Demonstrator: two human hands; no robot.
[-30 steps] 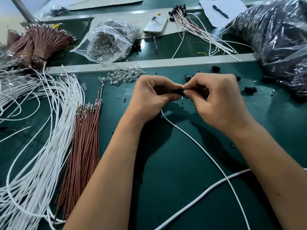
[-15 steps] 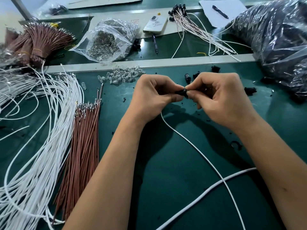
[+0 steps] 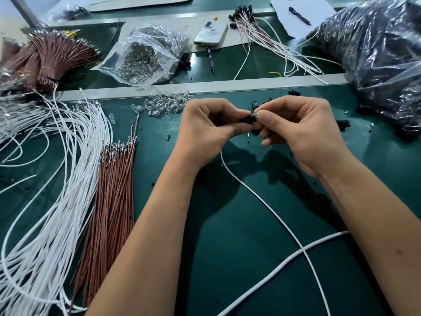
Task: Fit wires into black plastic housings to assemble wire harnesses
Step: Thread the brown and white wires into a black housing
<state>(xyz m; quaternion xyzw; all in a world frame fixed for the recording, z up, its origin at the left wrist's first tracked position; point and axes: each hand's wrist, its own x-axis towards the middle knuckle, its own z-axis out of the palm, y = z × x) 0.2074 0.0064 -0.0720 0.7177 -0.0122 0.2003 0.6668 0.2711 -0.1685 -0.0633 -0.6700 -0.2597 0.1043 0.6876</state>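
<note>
Both hands meet above a green mat (image 3: pixel 227 247). The left hand (image 3: pixel 205 131) and right hand (image 3: pixel 303 131) pinch one black housing (image 3: pixel 248 117). A white wire (image 3: pixel 262 201) trails below it.

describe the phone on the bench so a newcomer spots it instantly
Start at the big dark plastic bag at far right, then look left past the finished harness bundle. The phone lies face-down, white-cased, on pale card, the only flat rectangular slab there, with a pen just below.

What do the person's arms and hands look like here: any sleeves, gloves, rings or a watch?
Both forearms are bare as far as the frame shows, with no sleeve in view. The left hand and the right hand wear no gloves, and no ring, watch or wristband shows. The nails that show are short and unpainted.
</note>
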